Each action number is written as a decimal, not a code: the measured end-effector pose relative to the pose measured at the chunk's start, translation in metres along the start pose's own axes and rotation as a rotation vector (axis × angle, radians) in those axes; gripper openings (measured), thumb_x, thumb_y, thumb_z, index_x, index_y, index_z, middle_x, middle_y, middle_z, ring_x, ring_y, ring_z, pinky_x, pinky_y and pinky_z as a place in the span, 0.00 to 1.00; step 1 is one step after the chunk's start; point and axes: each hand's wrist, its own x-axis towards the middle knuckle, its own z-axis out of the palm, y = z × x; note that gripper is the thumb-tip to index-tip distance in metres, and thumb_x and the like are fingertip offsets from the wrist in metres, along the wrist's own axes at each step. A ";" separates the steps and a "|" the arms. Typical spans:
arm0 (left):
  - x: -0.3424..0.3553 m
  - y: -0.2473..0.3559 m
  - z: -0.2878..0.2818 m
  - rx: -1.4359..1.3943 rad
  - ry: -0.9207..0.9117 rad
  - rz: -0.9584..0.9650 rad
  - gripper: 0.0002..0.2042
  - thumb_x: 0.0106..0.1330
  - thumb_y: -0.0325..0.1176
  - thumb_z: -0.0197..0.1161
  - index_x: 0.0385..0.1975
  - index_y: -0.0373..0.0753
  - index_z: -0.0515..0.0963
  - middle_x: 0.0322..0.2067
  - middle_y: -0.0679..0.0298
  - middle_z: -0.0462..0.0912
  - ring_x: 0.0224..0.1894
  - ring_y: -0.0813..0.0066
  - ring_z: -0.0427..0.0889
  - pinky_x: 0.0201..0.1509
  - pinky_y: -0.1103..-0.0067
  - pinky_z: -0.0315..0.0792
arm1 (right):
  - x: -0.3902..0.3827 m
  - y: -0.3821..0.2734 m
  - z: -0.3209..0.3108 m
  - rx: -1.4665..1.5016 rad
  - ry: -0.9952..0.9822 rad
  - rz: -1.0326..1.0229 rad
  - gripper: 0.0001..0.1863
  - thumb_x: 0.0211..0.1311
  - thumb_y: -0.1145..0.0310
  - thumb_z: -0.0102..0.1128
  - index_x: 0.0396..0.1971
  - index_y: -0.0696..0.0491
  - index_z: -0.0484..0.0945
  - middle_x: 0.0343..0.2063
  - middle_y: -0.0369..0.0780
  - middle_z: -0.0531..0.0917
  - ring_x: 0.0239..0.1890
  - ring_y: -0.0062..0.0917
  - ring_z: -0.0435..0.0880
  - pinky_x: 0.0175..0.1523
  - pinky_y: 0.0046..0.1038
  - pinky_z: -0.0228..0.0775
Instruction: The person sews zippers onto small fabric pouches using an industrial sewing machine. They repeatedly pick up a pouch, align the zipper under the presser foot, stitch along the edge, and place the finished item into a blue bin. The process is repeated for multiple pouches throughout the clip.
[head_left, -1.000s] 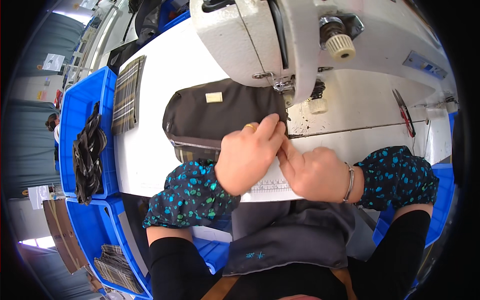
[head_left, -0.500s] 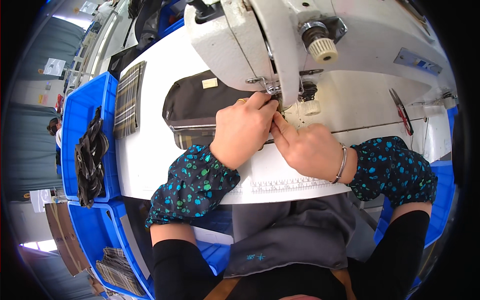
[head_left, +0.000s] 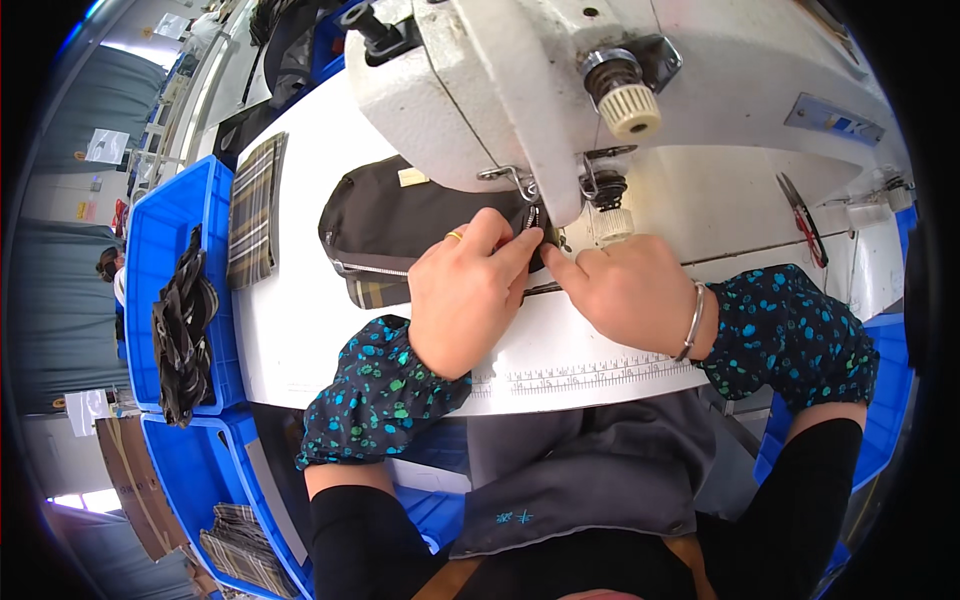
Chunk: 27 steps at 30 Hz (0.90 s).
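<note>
A dark brown zippered fabric piece (head_left: 395,215), with a plaid part showing beneath its near edge, lies on the white table under the head of a sewing machine (head_left: 470,110). My left hand (head_left: 465,300) has its fingers bent and pressed together on the right end of the piece, just in front of the presser foot. Close beside it, my right hand (head_left: 630,290) grips the edge of the same piece, index finger stretched toward the left fingertips and thumb hidden. Metal zipper teeth (head_left: 533,215) show between the left fingers and the foot.
Scissors (head_left: 803,220) lie on the right of the table (head_left: 330,350). A folded plaid cloth (head_left: 257,210) rests at its left edge. Blue bins (head_left: 228,300) with dark and plaid pieces stand on the left. A printed ruler (head_left: 590,377) runs along the front edge.
My fingers have drawn back a little from the presser foot, baring zipper teeth there. My right index finger has slid slightly away from the left hand. The whole view has shifted slightly.
</note>
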 end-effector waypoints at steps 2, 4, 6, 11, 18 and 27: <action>0.001 0.000 0.003 -0.064 -0.008 -0.020 0.11 0.56 0.26 0.71 0.40 0.45 0.89 0.31 0.68 0.78 0.29 0.68 0.82 0.31 0.74 0.76 | -0.001 0.000 0.003 0.064 -0.073 0.031 0.19 0.58 0.70 0.59 0.48 0.62 0.83 0.16 0.34 0.79 0.17 0.23 0.81 0.21 0.28 0.69; 0.002 0.000 0.007 -0.119 -0.008 -0.035 0.11 0.56 0.25 0.71 0.40 0.44 0.88 0.30 0.67 0.78 0.29 0.67 0.82 0.31 0.73 0.76 | 0.000 -0.002 0.005 0.089 -0.088 0.031 0.19 0.59 0.70 0.58 0.49 0.63 0.83 0.15 0.34 0.79 0.17 0.24 0.81 0.21 0.28 0.69; 0.004 0.001 0.011 -0.168 0.001 -0.043 0.11 0.57 0.23 0.70 0.39 0.43 0.88 0.31 0.66 0.78 0.28 0.67 0.82 0.31 0.73 0.77 | 0.000 -0.002 0.005 0.101 -0.103 0.028 0.19 0.59 0.71 0.58 0.49 0.64 0.82 0.15 0.35 0.80 0.16 0.24 0.81 0.21 0.29 0.70; 0.004 0.001 0.014 -0.224 -0.046 -0.083 0.12 0.56 0.25 0.68 0.40 0.45 0.88 0.32 0.67 0.77 0.30 0.65 0.81 0.32 0.70 0.77 | 0.000 -0.002 0.001 0.107 -0.121 0.023 0.19 0.60 0.71 0.58 0.48 0.64 0.82 0.15 0.35 0.80 0.17 0.24 0.82 0.21 0.29 0.70; 0.006 0.003 0.012 -0.233 -0.060 -0.098 0.12 0.56 0.25 0.68 0.39 0.45 0.88 0.32 0.66 0.77 0.31 0.64 0.82 0.32 0.69 0.77 | -0.002 -0.004 0.006 0.077 -0.094 0.047 0.22 0.54 0.70 0.61 0.50 0.58 0.84 0.15 0.34 0.77 0.15 0.24 0.77 0.20 0.30 0.66; 0.016 -0.003 0.015 -0.177 -0.049 -0.103 0.10 0.62 0.25 0.65 0.42 0.42 0.87 0.36 0.61 0.82 0.29 0.53 0.84 0.33 0.65 0.78 | 0.007 0.006 0.012 0.023 -0.048 0.093 0.17 0.55 0.70 0.61 0.45 0.55 0.83 0.17 0.33 0.79 0.16 0.25 0.79 0.20 0.31 0.65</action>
